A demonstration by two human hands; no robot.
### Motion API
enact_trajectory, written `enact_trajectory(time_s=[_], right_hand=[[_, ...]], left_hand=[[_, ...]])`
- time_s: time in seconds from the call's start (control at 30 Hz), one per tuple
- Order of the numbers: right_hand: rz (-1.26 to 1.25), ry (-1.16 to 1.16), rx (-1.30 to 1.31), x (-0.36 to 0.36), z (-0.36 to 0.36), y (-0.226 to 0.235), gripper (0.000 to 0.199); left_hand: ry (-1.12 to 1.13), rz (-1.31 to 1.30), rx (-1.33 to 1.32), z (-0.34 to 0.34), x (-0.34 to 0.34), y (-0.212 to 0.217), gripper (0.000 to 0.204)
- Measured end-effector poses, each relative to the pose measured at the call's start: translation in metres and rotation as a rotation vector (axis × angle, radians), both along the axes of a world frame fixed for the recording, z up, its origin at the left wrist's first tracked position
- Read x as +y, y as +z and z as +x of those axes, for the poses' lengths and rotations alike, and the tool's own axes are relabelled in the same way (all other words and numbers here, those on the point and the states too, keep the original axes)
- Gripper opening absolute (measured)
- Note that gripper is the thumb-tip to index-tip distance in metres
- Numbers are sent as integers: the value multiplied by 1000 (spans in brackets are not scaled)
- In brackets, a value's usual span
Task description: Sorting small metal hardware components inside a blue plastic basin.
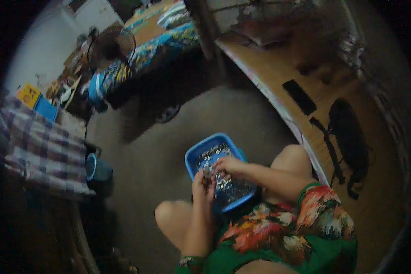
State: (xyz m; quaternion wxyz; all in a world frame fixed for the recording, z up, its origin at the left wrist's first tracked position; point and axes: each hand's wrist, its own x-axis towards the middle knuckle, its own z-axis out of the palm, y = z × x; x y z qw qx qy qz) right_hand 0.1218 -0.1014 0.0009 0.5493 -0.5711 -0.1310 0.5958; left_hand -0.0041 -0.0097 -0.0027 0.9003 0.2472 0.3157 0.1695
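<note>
A blue rectangular basin (191, 163) sits tilted between my knees, with many small shiny, silvery and dark pieces (235, 189) spread over its bottom. Over its near left side, my left hand (202, 186) has its fingers closed around something small and pale, too small to name. Facing it from the right, my right hand (229, 166) is closed too, fingertips bent down close to the left hand's fingers. Whatever the right fingers pinch is hidden by them.
On the right runs a wooden bed board (278, 68), bearing a black bag (347, 137) and a dark flat object (299, 97). A standing fan (112, 48) is beside a patterned bed (169, 43). To the left hangs a checked cloth (45, 146), near a bucket (100, 171).
</note>
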Motion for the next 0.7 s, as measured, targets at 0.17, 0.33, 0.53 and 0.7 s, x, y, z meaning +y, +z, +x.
enact_trajectory(time_s=[0.17, 0.33, 0.53, 0.7], right_hand=[[44, -67, 199, -9, 9, 19, 15], [64, -38, 207, -8, 8, 29, 18], [120, -68, 234, -6, 8, 13, 22], [119, -44, 132, -7, 7, 21, 18]], left_hand=[[1, 21, -19, 5, 5, -2, 18], [-40, 40, -107, 5, 3, 5, 20], [-43, 32, -70, 4, 0, 6, 19], [-16, 24, -29, 2, -2, 7, 20]])
